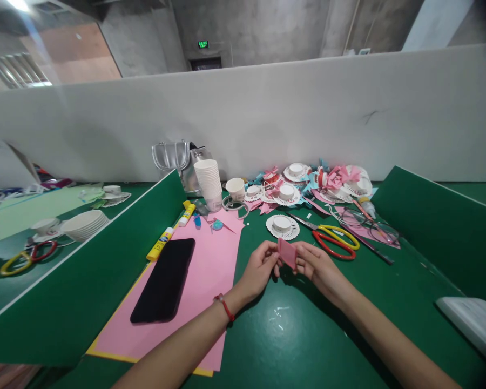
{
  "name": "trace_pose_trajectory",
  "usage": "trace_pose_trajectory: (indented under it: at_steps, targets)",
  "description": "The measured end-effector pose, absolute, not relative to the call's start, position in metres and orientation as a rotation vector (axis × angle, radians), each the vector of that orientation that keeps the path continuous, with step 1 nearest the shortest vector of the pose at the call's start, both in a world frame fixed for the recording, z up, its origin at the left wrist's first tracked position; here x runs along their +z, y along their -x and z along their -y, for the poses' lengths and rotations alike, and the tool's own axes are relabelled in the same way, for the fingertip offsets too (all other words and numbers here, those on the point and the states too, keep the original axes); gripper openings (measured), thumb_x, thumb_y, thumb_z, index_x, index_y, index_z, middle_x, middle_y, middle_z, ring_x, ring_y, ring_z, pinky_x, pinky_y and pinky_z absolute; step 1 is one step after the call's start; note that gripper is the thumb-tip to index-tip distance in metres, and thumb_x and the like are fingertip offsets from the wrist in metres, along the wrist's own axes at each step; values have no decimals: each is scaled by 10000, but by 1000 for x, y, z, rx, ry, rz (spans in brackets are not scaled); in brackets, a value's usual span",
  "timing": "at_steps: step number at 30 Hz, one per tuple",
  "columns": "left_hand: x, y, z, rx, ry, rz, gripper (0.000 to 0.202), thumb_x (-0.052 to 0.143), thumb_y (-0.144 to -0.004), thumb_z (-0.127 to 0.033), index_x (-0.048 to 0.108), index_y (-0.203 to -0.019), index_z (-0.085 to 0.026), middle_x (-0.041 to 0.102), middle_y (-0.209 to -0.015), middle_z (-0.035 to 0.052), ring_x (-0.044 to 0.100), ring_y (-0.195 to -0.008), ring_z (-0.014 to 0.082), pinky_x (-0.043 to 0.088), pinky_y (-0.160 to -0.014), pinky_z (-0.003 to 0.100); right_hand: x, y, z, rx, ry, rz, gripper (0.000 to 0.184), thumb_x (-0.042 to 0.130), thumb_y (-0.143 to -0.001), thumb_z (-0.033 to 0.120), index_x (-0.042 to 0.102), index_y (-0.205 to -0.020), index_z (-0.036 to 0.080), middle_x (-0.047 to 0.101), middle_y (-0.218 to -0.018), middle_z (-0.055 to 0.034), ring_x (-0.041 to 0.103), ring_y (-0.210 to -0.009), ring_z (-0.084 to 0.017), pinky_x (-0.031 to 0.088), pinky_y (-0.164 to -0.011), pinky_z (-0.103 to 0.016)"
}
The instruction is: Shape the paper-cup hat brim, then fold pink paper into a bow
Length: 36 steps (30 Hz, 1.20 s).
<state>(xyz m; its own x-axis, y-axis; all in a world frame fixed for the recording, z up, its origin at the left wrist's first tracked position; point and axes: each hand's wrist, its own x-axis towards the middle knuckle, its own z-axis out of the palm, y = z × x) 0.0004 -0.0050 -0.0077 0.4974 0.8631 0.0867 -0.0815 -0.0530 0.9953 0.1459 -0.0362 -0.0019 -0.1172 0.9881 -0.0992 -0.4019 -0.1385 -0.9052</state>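
A small folded piece of pink paper (287, 254) is held above the green table between my two hands. My left hand (264, 265) pinches its left edge, thumb on top. On the other side, my right hand (315, 266) grips the right edge, with some fingers hidden behind the paper. Just beyond lies a white paper disc with a cut fringe and a raised round centre (282, 227). Scissors with red and yellow handles (335, 240) rest beyond my right hand, blades partly open.
Pink paper sheets (210, 292) lie at left under a black phone (164, 281), beside yellow glue sticks (160, 244). Stacked paper cups (208, 181) and a silver bag (178, 156) stand behind. Paper crafts (287, 193) pile at the back; glasses (383, 232) lie right. Green dividers (445, 227) flank the table.
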Motion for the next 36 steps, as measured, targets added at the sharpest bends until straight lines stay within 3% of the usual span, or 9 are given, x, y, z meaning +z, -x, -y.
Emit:
trace_pose_trajectory:
  at_steps: [3, 10, 17, 23, 36]
  targets:
    - [-6, -1, 5, 905, -1412, -706, 146, 469, -773, -206, 534, -882, -133, 557, -712, 8, 510, -539, 89, 403, -543, 215, -1, -144, 38, 1508, 953, 947, 202, 656, -664, 331, 608, -759, 160, 576, -632, 10, 516, -561, -82, 416, -556, -204]
    - [3, -2, 8, 943, -1445, -770, 101, 553, -679, -117, 590, -773, -116, 581, -714, 14, 533, -674, 127, 432, -644, 228, -2, -141, 37, 1433, 1024, 1072, 203, 671, -643, 285, 575, -773, 163, 592, -654, 14, 537, -578, -97, 431, -589, -239]
    - [-3, -2, 8, 969, -1418, -728, 193, 575, -654, -106, 602, -843, -133, 618, -817, 37, 562, -777, 160, 435, -722, 253, -9, -134, 37, 1230, 1078, 1220, 329, 736, -536, 193, 502, -768, 182, 547, -686, 37, 505, -593, -90, 402, -544, -212]
    - [1, 1, 7, 950, -1426, -776, 167, 543, -728, -232, 625, -825, -124, 634, -812, 52, 562, -774, 172, 428, -707, 256, -5, -135, 38, 1240, 1062, 1240, 254, 689, -599, 216, 504, -769, 178, 541, -649, 40, 515, -565, -90, 420, -549, -229]
    - [5, 3, 8, 904, -1311, -672, 237, 627, -673, -276, 609, -851, -120, 612, -801, 51, 558, -714, 157, 438, -666, 255, 2, -142, 38, 1305, 1058, 1208, 216, 677, -602, 227, 537, -759, 180, 567, -667, 26, 529, -550, -104, 428, -544, -251]
